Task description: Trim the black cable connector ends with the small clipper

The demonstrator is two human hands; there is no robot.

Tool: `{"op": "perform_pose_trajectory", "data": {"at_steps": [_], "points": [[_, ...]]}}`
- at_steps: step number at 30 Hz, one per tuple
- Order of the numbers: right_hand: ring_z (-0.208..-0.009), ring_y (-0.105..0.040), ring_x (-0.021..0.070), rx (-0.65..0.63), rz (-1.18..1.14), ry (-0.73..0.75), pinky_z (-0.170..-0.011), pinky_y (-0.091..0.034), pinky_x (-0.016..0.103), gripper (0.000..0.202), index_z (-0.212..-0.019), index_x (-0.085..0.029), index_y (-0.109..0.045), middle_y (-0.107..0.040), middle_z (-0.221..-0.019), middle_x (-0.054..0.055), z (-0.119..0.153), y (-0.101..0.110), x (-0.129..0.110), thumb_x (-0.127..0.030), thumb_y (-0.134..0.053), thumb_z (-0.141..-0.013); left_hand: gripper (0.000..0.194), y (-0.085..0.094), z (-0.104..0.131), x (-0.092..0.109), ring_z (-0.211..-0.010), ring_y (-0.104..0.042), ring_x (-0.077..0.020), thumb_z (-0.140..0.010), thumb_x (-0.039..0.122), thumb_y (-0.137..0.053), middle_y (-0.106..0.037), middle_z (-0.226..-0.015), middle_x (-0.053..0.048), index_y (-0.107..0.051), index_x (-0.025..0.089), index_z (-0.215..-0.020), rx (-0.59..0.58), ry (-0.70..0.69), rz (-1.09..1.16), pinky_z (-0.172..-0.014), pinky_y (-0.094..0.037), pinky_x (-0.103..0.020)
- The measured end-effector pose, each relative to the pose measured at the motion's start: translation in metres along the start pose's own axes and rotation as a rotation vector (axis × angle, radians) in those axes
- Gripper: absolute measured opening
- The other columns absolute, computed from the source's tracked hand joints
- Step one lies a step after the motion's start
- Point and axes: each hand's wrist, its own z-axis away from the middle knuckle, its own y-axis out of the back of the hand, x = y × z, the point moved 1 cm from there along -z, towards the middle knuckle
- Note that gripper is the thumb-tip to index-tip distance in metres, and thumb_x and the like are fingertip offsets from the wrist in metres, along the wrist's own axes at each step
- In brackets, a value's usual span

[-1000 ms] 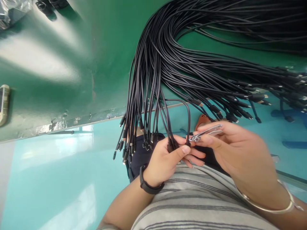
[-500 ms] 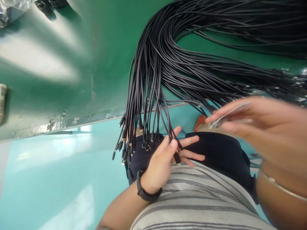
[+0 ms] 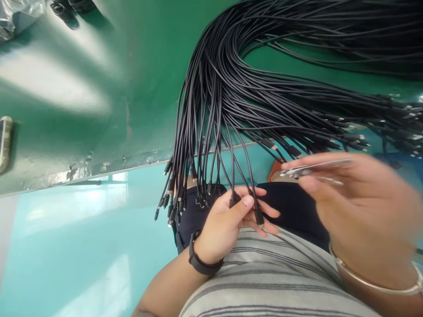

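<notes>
My left hand, with a dark band on its wrist, has the thumb and index finger closed on a black USB cable. Its connector points down toward my lap, and the other fingers stretch out beneath. A second cable end lies against the same hand. Off to the right, my slightly blurred right hand grips silver metal nail clippers between thumb and fingers, apart from the cable. A thick bundle of black cables curves over the table, several connector ends hanging past its edge at the left.
The green table ends in a worn front edge above my lap. More cable ends lie at the right. A pale oblong object sits at the far left, with dark rolls and a clear plastic bag at the back left.
My left thumb and index finger have closed on one cable and shifted it slightly right. My right hand, still holding the clippers, has turned and moved a little lower.
</notes>
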Motion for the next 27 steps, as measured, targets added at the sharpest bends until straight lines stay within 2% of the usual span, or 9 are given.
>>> {"op": "perform_pose_trajectory", "data": {"at_steps": [2,5,7,9,13,16,18,22,27], "points": [[-0.094,-0.069,0.0179,-0.109,-0.075,-0.054,-0.085,-0.06,0.029,0.008,-0.094,-0.032,-0.074,-0.072,-0.101,0.0,-0.003,-0.011,-0.003,-0.033,-0.076,-0.086,0.028,0.0,-0.001,0.0,-0.063,-0.074,-0.0178,-0.092,0.038,-0.069,-0.075,-0.081,-0.009,-0.063,0.011,-0.099,0.028,-0.022,-0.039,-0.054,-0.056,-0.02],[-0.078,-0.07,0.0183,-0.408,-0.367,-0.223,-0.065,-0.063,0.032,0.009,-0.095,-0.03,-0.072,-0.071,-0.099,0.002,-0.011,-0.019,0.001,-0.035,-0.073,-0.088,0.029,0.0,-0.003,0.001,-0.058,-0.072,-0.0159,-0.09,0.037,-0.071,-0.075,-0.078,-0.006,-0.055,0.014,-0.086,0.05,-0.049,-0.081,-0.049,-0.053,-0.018],[-0.069,-0.067,0.0182,-0.558,-0.518,-0.283,-0.057,-0.062,0.036,0.011,-0.096,-0.026,-0.07,-0.069,-0.096,0.003,-0.016,-0.021,0.004,-0.034,-0.07,-0.089,0.03,0.0,-0.003,0.001,-0.056,-0.071,-0.0146,-0.09,0.037,-0.072,-0.075,-0.077,-0.006,-0.054,0.014,-0.086,0.061,-0.051,-0.097,-0.046,-0.051,-0.016],[-0.064,-0.066,0.0182,-0.629,-0.564,-0.312,-0.053,-0.062,0.038,0.011,-0.097,-0.023,-0.067,-0.068,-0.089,0.002,-0.02,-0.023,0.004,-0.032,-0.069,-0.09,0.03,0.0,-0.003,0.002,-0.055,-0.071,-0.0144,-0.089,0.038,-0.072,-0.075,-0.078,-0.006,-0.056,0.013,-0.09,0.068,-0.037,-0.102,-0.045,-0.05,-0.015],[-0.054,-0.062,0.013,-0.547,-0.396,-0.316,-0.053,-0.06,0.03,0.01,-0.093,-0.022,-0.068,-0.067,-0.075,-0.001,-0.027,-0.024,-0.003,-0.029,-0.071,-0.088,0.031,0.0,-0.001,0.003,-0.06,-0.073,-0.0159,-0.089,0.039,-0.073,-0.076,-0.082,-0.009,-0.061,0.011,-0.097,0.016,0.014,-0.046,-0.048,-0.053,-0.017],[-0.064,-0.066,0.0112,-0.366,-0.221,-0.236,-0.063,-0.059,0.024,0.003,-0.087,-0.022,-0.072,-0.071,-0.085,0.001,-0.028,-0.024,-0.009,-0.023,-0.074,-0.085,0.034,0.001,-0.001,0.005,-0.065,-0.074,-0.0175,-0.086,0.04,-0.076,-0.076,-0.085,-0.01,-0.065,0.011,-0.101,-0.005,0.049,-0.036,-0.051,-0.055,-0.018],[-0.071,-0.068,0.0122,-0.305,-0.163,-0.196,-0.065,-0.059,0.023,0.002,-0.084,-0.024,-0.073,-0.073,-0.09,0.001,-0.027,-0.025,-0.011,-0.022,-0.074,-0.084,0.034,0.001,-0.001,0.007,-0.066,-0.074,-0.0183,-0.084,0.038,-0.078,-0.076,-0.084,-0.01,-0.066,0.011,-0.1,0.002,0.073,-0.065,-0.052,-0.055,-0.019],[-0.078,-0.071,0.0158,-0.303,-0.171,-0.172,-0.064,-0.06,0.024,0.003,-0.086,-0.025,-0.074,-0.074,-0.095,0.002,-0.025,-0.026,-0.009,-0.026,-0.075,-0.084,0.037,0.003,-0.004,0.009,-0.062,-0.073,-0.0176,-0.08,0.037,-0.082,-0.073,-0.077,-0.008,-0.067,0.01,-0.102,-0.043,0.13,-0.073,-0.052,-0.055,-0.019],[-0.1,-0.071,0.0239,-0.23,-0.29,-0.148,-0.081,-0.062,0.034,0.008,-0.092,-0.028,-0.072,-0.072,-0.096,0.002,-0.016,-0.022,0.0,-0.033,-0.075,-0.086,0.03,0.001,-0.006,0.006,-0.066,-0.075,-0.0188,-0.082,0.032,-0.081,-0.077,-0.084,-0.009,-0.059,0.013,-0.086,-0.042,0.075,-0.065,-0.05,-0.055,-0.017]]}}
